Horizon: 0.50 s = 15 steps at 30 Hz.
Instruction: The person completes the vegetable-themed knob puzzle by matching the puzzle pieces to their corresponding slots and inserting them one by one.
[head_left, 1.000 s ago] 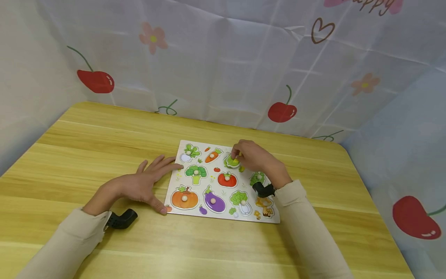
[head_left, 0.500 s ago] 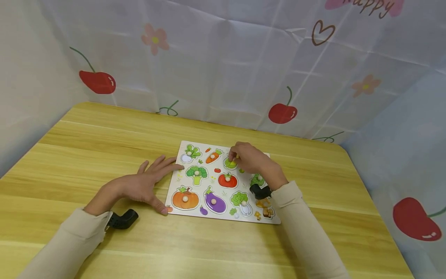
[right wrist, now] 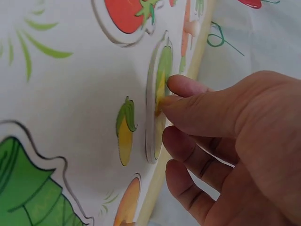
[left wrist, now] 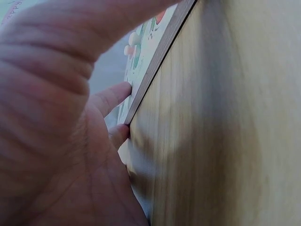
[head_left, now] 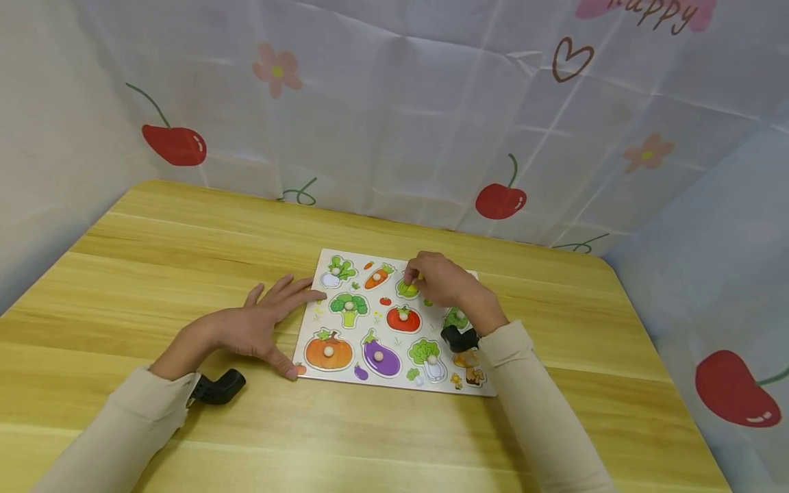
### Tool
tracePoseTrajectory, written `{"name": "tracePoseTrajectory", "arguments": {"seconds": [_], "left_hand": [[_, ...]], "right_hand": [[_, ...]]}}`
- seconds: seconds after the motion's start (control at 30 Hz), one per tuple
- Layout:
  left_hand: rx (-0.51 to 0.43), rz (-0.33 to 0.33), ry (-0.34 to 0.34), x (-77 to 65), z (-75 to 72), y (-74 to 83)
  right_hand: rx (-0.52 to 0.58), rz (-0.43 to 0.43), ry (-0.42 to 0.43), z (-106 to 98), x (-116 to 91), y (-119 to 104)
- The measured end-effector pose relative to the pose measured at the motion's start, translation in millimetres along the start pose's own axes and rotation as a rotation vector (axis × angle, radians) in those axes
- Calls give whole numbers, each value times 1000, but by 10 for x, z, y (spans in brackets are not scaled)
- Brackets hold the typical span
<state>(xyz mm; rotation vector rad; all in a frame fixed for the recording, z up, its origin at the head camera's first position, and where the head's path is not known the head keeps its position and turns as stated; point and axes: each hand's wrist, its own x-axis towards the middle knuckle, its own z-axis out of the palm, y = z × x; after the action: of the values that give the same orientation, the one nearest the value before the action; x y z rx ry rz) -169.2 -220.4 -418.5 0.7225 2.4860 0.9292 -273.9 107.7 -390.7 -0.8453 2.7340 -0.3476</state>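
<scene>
A white wooden knob puzzle board (head_left: 394, 381) with vegetable pieces lies flat on the table. My left hand (head_left: 255, 329) is spread along its left side, with the thumb at the near corner and fingertips on the board's edge, as the left wrist view also shows. Over the far side, my right hand (head_left: 445, 282) pinches the small knob of a green and yellow corn piece (right wrist: 163, 63) between thumb and forefinger. That piece sits in its outline, its knob hidden by the fingertips. Close by are the tomato piece (head_left: 403, 319) and the carrot piece (head_left: 377, 276).
The board also bears a broccoli (head_left: 349, 311), a pumpkin (head_left: 329, 352) and an eggplant piece (head_left: 381, 357). My right forearm (head_left: 542, 404) covers part of its right side. A printed cloth (head_left: 394, 137) hangs behind the wooden table (head_left: 185, 274).
The corn piece, raised and off its outline a second ago, now sits down in it. My right hand has shifted slightly left with it. The left hand keeps its place.
</scene>
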Motion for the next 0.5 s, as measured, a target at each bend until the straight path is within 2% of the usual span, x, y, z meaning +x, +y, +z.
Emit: {"name": "tracePoseTrajectory", "arguments": {"seconds": [0.33,0.5], "left_hand": [[-3,8,5,14,-5,8],[10,-5,-4,-6,-10,32]], "right_hand": [[6,-4,26,35,-16,11],[25,-12,66,29,-99,29]]}}
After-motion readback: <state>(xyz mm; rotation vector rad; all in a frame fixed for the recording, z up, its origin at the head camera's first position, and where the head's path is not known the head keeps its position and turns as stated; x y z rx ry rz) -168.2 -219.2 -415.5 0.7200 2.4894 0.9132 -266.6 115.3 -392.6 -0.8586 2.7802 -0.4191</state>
